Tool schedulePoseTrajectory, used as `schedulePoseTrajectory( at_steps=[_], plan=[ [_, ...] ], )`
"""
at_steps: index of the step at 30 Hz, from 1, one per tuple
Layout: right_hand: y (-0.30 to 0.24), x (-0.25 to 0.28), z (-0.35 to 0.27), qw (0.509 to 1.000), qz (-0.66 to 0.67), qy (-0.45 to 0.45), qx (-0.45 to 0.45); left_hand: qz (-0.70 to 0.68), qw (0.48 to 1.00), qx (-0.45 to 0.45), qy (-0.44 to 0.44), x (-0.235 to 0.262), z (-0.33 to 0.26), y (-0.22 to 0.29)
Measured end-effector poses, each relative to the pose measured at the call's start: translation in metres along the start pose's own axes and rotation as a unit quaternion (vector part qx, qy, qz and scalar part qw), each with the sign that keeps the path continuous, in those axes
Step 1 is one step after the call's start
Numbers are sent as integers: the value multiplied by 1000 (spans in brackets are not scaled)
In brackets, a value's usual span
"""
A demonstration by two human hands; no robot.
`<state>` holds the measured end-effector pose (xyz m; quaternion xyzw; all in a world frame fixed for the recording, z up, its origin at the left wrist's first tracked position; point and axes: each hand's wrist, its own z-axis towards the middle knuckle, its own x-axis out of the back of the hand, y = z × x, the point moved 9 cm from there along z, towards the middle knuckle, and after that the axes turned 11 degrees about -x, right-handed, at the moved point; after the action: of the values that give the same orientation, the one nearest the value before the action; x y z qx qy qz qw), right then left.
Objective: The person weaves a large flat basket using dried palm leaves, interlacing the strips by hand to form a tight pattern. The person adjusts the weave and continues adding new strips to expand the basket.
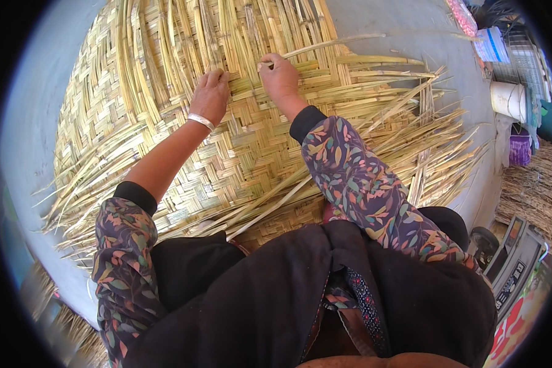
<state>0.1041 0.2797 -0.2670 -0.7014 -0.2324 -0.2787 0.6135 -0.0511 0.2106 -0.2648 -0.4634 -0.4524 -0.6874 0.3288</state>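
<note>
A large mat (208,175) of flat yellow-green reed strips lies under both my hands, its weave tight in the middle and its long ends loose at the sides. My left hand (211,96), with a white bangle at the wrist, has its fingers curled down and closed on a reed strip in the weave. Just right of it, my right hand (280,81) pinches a pale reed strip (337,44) between thumb and forefinger. That strip slants out to the right, above the mat. Unwoven upright strips (227,30) rise beyond my hands. My fingertips partly hide the crossing they touch.
Loose strip ends (448,138) fan out over the grey floor (34,141) on the right. Farther right stand a white bucket (508,101), a blue-and-white container (492,45), a purple container (520,147) and a grey machine (512,264). Bundled dry stalks (533,190) lie close by.
</note>
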Motion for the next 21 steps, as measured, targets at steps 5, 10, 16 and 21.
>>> schedulePoseTrajectory(
  at_steps=[5, 10, 16, 21],
  plan=[
    [-3, 4, -9, 999, 10, -29, -29, 101, 991, -86, -16, -4, -3, 10],
    [10, 5, 7, 998, 30, -51, 18, 127, 974, -132, -130, -18, 5, 10],
    [46, 86, 60, 938, 214, -238, -135, 127, 936, -135, -301, -7, 60, 20],
    [18, 138, 58, 882, 284, -332, -176, -124, 979, -84, -141, -5, 120, 41]
  ],
)
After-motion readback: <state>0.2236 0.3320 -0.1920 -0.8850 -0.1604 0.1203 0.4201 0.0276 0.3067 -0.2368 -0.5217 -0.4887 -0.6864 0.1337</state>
